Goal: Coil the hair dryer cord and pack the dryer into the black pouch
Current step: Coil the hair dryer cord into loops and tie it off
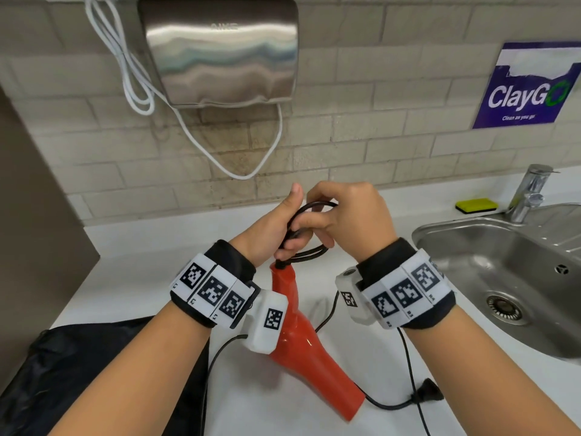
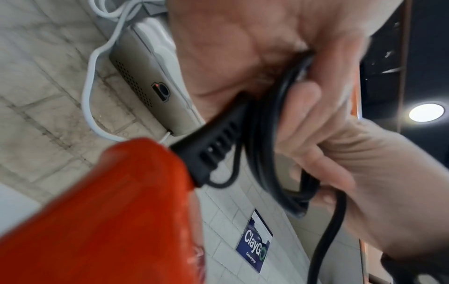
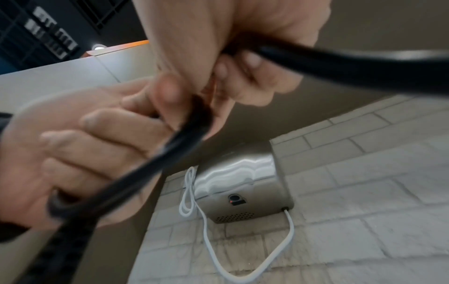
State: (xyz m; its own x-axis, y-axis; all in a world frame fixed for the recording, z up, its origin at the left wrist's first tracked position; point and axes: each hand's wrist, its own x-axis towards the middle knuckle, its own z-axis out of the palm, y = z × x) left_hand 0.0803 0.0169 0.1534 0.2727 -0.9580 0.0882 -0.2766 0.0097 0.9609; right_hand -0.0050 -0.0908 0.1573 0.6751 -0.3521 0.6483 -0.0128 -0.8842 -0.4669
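The red hair dryer (image 1: 301, 335) hangs handle-up over the white counter (image 1: 151, 278), its barrel end low near the surface. My left hand (image 1: 279, 234) grips several loops of its black cord (image 1: 309, 206) just above the handle. My right hand (image 1: 342, 212) pinches the cord at the top of the loops. The loose cord trails down to the plug (image 1: 429, 393) on the counter. The black pouch (image 1: 94, 372) lies at the lower left. In the left wrist view the red handle (image 2: 109, 211) and ribbed cord sleeve (image 2: 213, 149) show beside the loops (image 2: 264, 146).
A steel sink (image 1: 465, 237) with faucet (image 1: 528, 193) and yellow sponge (image 1: 476, 205) is on the right. A wall hand dryer (image 1: 220, 48) with a drooping white cable (image 1: 267, 158) hangs ahead. A brown panel (image 1: 31, 215) borders the left; a blue poster (image 1: 528, 86) is on the tiles.
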